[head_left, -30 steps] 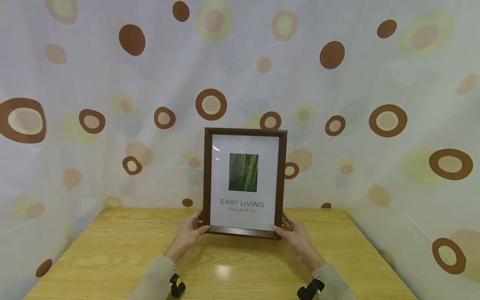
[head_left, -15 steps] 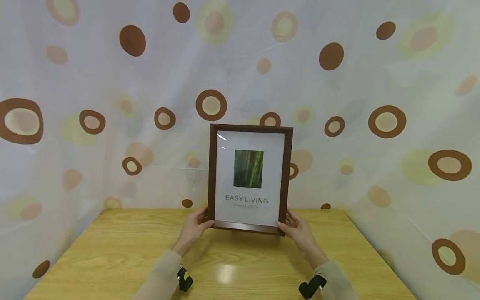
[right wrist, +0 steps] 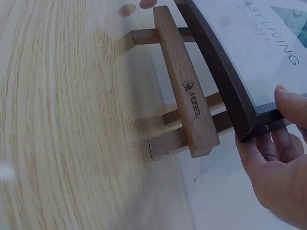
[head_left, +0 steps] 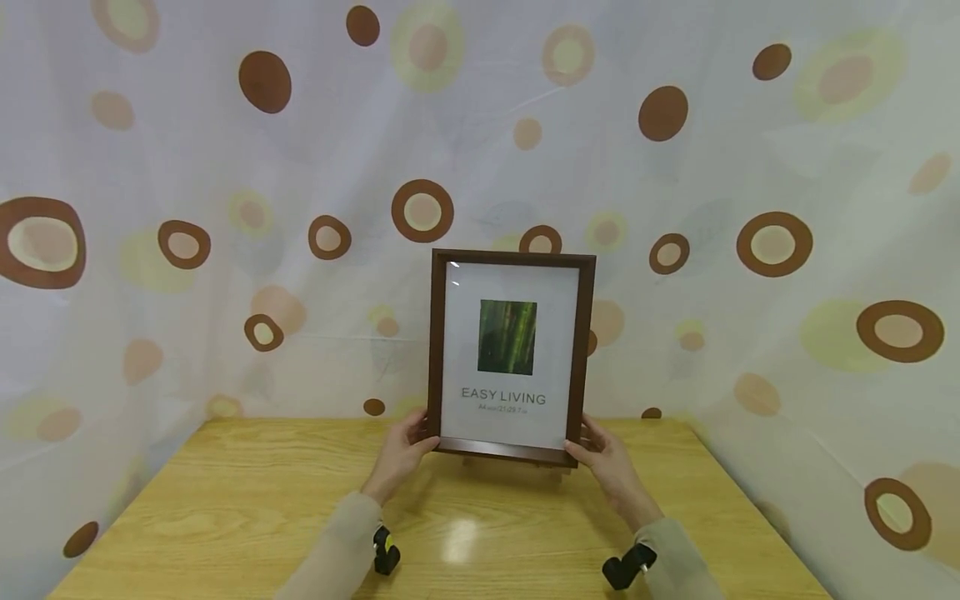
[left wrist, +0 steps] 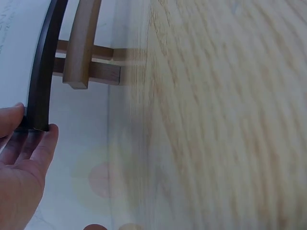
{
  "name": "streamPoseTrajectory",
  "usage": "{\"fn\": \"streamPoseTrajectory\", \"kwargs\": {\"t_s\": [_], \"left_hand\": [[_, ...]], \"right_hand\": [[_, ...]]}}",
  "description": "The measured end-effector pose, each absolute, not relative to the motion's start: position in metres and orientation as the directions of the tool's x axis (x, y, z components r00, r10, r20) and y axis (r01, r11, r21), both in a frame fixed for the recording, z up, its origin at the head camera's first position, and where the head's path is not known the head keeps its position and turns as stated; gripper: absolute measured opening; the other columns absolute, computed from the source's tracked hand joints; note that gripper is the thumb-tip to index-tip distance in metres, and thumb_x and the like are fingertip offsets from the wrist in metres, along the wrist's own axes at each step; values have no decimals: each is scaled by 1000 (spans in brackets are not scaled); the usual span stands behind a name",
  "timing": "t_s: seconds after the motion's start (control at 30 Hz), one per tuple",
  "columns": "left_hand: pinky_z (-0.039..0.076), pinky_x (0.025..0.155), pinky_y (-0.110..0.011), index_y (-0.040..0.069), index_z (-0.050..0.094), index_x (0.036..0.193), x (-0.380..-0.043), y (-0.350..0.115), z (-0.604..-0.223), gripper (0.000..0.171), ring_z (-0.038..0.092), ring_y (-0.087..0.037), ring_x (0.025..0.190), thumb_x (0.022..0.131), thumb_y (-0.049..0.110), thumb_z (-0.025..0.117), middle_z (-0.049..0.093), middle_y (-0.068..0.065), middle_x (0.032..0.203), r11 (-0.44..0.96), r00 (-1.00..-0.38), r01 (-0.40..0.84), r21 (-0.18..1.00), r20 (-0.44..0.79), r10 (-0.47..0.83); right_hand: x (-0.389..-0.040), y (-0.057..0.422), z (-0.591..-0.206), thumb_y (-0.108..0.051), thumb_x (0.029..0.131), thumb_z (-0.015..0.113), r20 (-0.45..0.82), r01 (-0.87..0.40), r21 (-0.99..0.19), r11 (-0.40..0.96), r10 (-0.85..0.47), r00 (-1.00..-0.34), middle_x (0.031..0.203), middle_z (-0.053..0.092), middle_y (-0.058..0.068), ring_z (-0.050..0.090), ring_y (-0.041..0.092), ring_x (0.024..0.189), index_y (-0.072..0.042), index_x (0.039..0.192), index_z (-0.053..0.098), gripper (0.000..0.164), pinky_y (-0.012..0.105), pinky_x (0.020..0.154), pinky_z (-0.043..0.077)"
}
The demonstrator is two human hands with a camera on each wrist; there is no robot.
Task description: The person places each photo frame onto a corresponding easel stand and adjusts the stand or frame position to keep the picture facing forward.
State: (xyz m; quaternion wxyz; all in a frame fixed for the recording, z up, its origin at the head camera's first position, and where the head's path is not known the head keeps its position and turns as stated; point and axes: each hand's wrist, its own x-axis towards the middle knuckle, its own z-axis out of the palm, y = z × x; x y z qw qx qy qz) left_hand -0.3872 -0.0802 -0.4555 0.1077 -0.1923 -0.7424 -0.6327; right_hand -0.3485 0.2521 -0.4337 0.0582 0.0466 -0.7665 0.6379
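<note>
Your left hand (head_left: pixel 397 456) and right hand (head_left: pixel 609 464) grip the frame (head_left: pixel 512 357) by its lower corners, likely for balance; easel (right wrist: pixel 184 84) contact is unclear.

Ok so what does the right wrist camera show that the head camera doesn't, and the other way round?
Only the right wrist view shows the printed word on the wooden stand. Only the head view shows the left hand and both sleeves. Both show the framed picture, the right hand gripping its lower corner, the table and spotted curtain.
</note>
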Motion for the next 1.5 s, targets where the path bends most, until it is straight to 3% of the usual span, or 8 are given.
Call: {"fn": "streamPoseTrajectory", "kwargs": {"t_s": [0.23,0.57,0.9,1.07,1.17,1.33,1.5], "left_hand": [[53,96,-45,-7,49,138,-396,-68,-461,50,57,-44,118,90,-11,60,56,-28,130,116,-901,428,896,413,136],[53,94,-48,-8,42,143,-399,-58,-460,56,57,-46,118,90,-11,59,54,-32,134,91,-908,408,909,393,146],[56,90,-44,-8,49,137,-396,-58,-455,48,59,-43,113,91,-7,60,61,-31,122,162,-939,323,932,295,178],[55,93,-46,-12,48,133,-398,-56,-459,40,57,-39,114,94,-6,56,57,-31,124,98,-951,243,965,218,219],[52,96,-52,-14,47,130,-400,-57,-461,35,57,-34,112,97,-4,52,55,-30,124,12,-950,180,984,170,262],[48,101,-54,-13,41,136,-402,-60,-465,38,53,-36,121,101,1,48,48,-31,134,-53,-930,105,993,117,349],[48,102,-51,-10,38,139,-406,-65,-470,41,50,-44,127,102,5,48,42,-32,140,-82,-915,45,996,74,396]], "right_hand": [[-353,259,-437,-12,96,63,153,-147,-969,199,17,-988,144,48,17,52,21,122,-16,156,28,69,27,98,45],[-359,268,-445,-8,97,61,145,-136,-975,178,37,-989,147,44,19,45,29,131,-13,156,28,68,15,90,47],[-359,270,-449,-9,97,60,153,-143,-973,180,40,-987,147,43,20,44,31,132,-12,155,28,66,19,94,46],[-356,270,-450,-12,99,57,146,-136,-969,205,33,-989,149,41,23,40,36,137,-6,155,26,64,40,110,42],[-355,269,-452,-17,101,56,122,-116,-965,233,9,-993,148,42,26,42,39,136,3,151,30,59,49,111,40],[-356,269,-462,-14,102,52,63,-69,-980,188,-36,-997,143,46,31,51,39,128,8,147,33,53,42,100,51],[-358,274,-471,-14,101,56,26,-28,-997,73,-25,-999,142,47,30,55,34,125,8,147,34,56,42,99,52]]}}
